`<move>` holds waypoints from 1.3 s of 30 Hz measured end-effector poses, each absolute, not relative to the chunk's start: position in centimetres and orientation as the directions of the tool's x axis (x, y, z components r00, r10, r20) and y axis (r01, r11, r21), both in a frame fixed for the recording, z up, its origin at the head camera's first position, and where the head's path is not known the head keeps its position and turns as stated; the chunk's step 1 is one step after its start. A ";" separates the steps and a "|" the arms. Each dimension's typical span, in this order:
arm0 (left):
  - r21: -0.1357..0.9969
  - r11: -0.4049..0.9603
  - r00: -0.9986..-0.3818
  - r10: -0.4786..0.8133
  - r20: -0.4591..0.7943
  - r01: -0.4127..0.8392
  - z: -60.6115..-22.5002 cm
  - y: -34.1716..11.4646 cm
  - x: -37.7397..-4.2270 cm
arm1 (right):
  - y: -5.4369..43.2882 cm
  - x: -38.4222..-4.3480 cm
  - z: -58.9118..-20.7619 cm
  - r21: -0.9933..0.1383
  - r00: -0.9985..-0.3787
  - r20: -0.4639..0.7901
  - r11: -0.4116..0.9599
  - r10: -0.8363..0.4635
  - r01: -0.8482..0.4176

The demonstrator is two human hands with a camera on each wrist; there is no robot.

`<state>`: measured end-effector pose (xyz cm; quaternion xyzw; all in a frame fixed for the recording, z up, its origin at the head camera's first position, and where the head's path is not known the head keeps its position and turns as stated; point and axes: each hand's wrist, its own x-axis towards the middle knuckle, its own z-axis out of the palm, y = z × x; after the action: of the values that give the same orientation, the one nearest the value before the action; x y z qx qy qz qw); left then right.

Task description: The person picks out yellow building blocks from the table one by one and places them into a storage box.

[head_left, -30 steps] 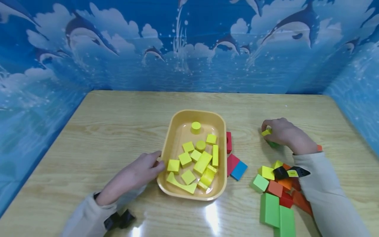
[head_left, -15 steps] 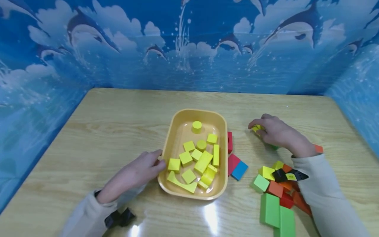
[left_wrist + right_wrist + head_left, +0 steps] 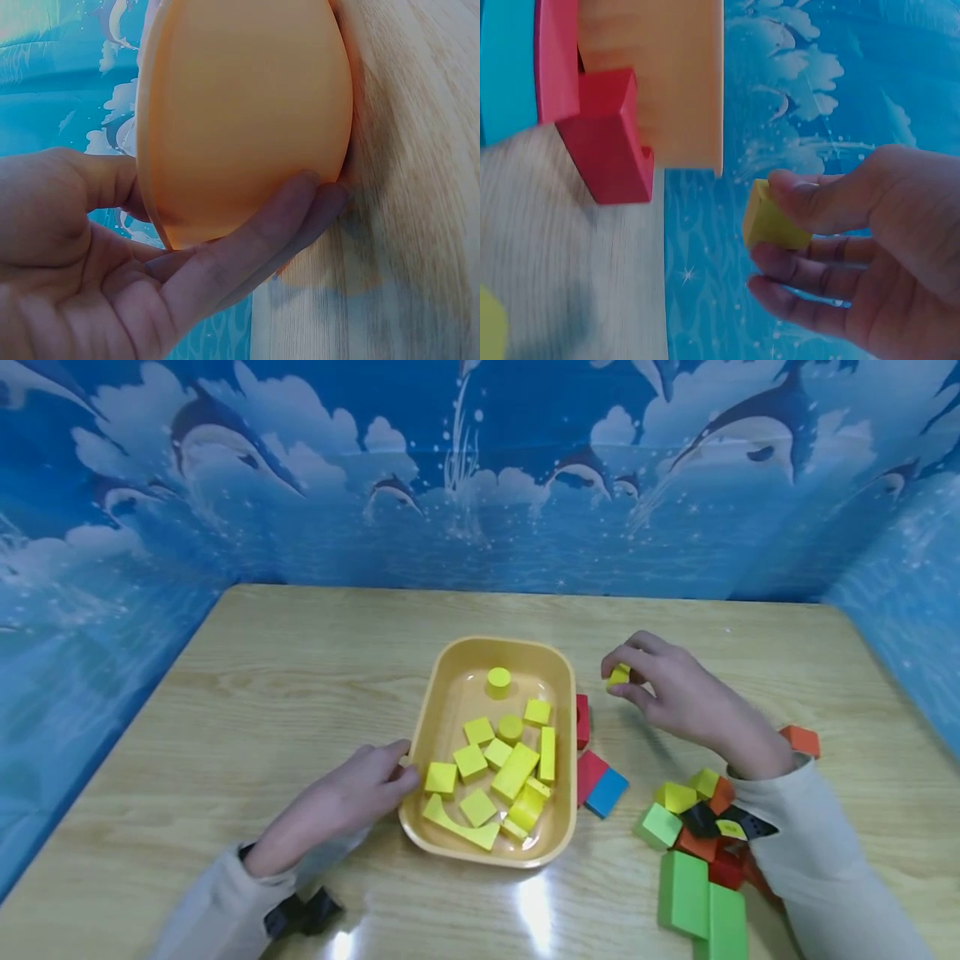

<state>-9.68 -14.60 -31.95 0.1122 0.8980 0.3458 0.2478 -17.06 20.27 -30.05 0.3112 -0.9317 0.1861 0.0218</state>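
My left hand (image 3: 352,797) holds the left rim of a tan plastic tray (image 3: 420,718). In the left wrist view its thumb is over the rim and its fingers lie along the tray's outer wall (image 3: 247,112). Several yellow blocks lie in the tray, among them a long block (image 3: 515,772), a short cylinder (image 3: 498,683) and an arched piece (image 3: 461,825). Right of the tray, my right hand (image 3: 678,697) pinches a small yellow block (image 3: 618,675) between thumb and fingertips, above the table. The right wrist view shows this yellow block (image 3: 769,221) with the fingers partly covering it.
Against the tray's right side lie a red block (image 3: 582,722), another red one (image 3: 590,774) and a blue one (image 3: 606,792). Green blocks (image 3: 684,893), yellow blocks (image 3: 677,797) and red blocks (image 3: 726,867) cluster under the right forearm. An orange block (image 3: 800,741) lies beyond the wrist.
My right hand has lifted the yellow block and carried it leftward, closer to the tray. The orange block beyond the wrist is more exposed. My left hand stays on the tray.
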 end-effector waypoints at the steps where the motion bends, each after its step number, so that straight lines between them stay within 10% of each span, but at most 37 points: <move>1: 0.676 0.736 -0.853 0.372 -0.367 0.030 -32.0 -14.6 -9.7 | 20.1 -16.9 -30.0 -0.336 -0.797 0.173 0.727 -0.578 -0.600; 39: 0.684 0.728 -0.857 0.381 -0.348 0.047 -32.2 -14.5 -9.7 | 13.7 -14.6 -33.2 -0.283 -0.695 0.204 0.638 -0.690 -0.716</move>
<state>-9.71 -14.52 -32.23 0.1191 0.8982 0.3488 0.2398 -14.63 13.65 -33.17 0.3888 -0.9041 0.1731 0.0384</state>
